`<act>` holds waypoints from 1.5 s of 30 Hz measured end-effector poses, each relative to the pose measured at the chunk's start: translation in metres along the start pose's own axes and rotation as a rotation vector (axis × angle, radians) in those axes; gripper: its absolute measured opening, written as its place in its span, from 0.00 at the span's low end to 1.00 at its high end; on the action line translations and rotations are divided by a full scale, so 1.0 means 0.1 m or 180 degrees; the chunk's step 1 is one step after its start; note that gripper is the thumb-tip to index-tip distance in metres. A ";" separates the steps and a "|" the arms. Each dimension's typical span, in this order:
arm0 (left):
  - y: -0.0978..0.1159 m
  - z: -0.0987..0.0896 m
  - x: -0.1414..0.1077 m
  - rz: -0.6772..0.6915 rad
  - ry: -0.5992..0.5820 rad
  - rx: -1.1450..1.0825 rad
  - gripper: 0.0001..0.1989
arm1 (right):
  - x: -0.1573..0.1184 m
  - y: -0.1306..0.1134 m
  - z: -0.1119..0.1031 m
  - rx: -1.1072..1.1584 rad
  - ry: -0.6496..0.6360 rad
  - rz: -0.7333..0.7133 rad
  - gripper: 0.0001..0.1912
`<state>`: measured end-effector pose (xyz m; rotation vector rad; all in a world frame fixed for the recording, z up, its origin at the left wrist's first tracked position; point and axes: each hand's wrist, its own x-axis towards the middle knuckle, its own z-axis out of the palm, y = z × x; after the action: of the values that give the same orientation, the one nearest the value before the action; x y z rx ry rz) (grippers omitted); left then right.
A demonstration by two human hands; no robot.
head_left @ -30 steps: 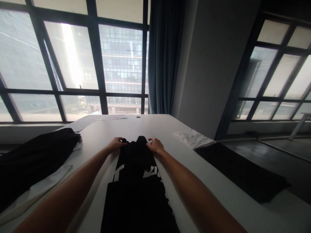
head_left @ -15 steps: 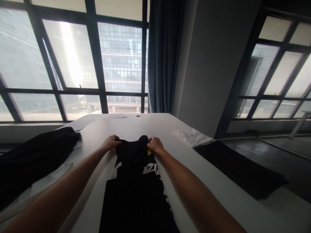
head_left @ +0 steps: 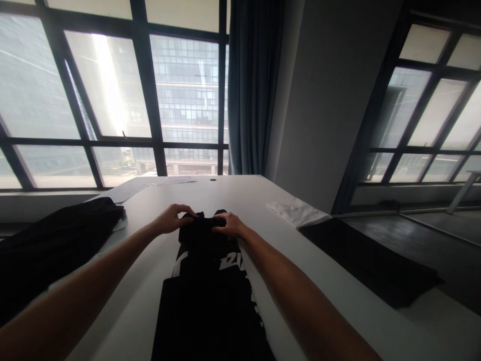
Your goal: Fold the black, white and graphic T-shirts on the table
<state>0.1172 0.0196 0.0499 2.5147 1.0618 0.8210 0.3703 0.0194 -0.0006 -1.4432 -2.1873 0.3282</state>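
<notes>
A black garment [head_left: 210,311] with white lettering lies lengthwise on the white table [head_left: 240,193], its layers folded over one another. At its far end, my left hand [head_left: 176,218] pinches the dark fabric at the left corner. My right hand [head_left: 228,224] grips the same end a little to the right, fingers pointing inward over the cloth. Between the two hands the fabric is bunched into a small fold. The fingertips are partly lost against the black cloth.
Black cloth [head_left: 56,240] lies in a heap at the left. On the right are a folded white cloth [head_left: 298,210] and a flat black cloth [head_left: 372,260]. Papers [head_left: 165,181] rest near the far edge, before the windows.
My right hand has moved inward and turned over the fabric, and my left hand has shifted slightly inward. The garment's far end is now folded over, and the yellow patch no longer shows.
</notes>
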 end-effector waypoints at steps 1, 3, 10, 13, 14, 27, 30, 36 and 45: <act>0.01 -0.03 -0.02 -0.0106 -0.0190 0.0218 0.15 | 0.00 -0.03 -0.01 -0.0012 -0.0181 -0.0026 0.28; 0.04 -0.04 -0.02 -0.0407 -0.0610 0.0725 0.20 | -0.01 -0.09 -0.04 0.0028 -0.0460 0.0002 0.29; 0.16 0.23 0.17 -0.0932 -0.1014 0.2447 0.19 | -0.02 -0.21 -0.14 0.1108 -0.1701 0.0355 0.16; 0.18 0.37 0.29 -0.0784 -0.0973 0.2310 0.16 | -0.01 -0.22 -0.11 0.1133 -0.1749 0.0364 0.14; 0.17 0.41 0.33 -0.0743 -0.1017 0.2218 0.16 | -0.01 -0.22 -0.11 0.1142 -0.1760 0.0369 0.14; -0.12 0.29 0.48 -0.1278 -0.1084 0.1649 0.23 | -0.02 -0.14 -0.14 0.1367 -0.1411 0.0778 0.10; -0.18 0.23 0.42 -0.1339 -0.0965 0.1733 0.23 | 0.01 -0.07 -0.10 0.1486 -0.1174 0.1005 0.08; -0.31 0.18 0.43 -0.1544 -0.1119 0.1761 0.18 | 0.06 0.00 0.01 0.1121 -0.0675 0.1009 0.09; -0.36 -0.01 0.28 -0.1354 -0.1449 0.0739 0.30 | 0.10 0.10 0.06 0.1120 0.0121 0.1099 0.15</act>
<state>0.1127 0.0648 0.0450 2.3414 1.5000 0.0061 0.3721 0.0330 -0.0072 -1.5967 -1.7339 0.7568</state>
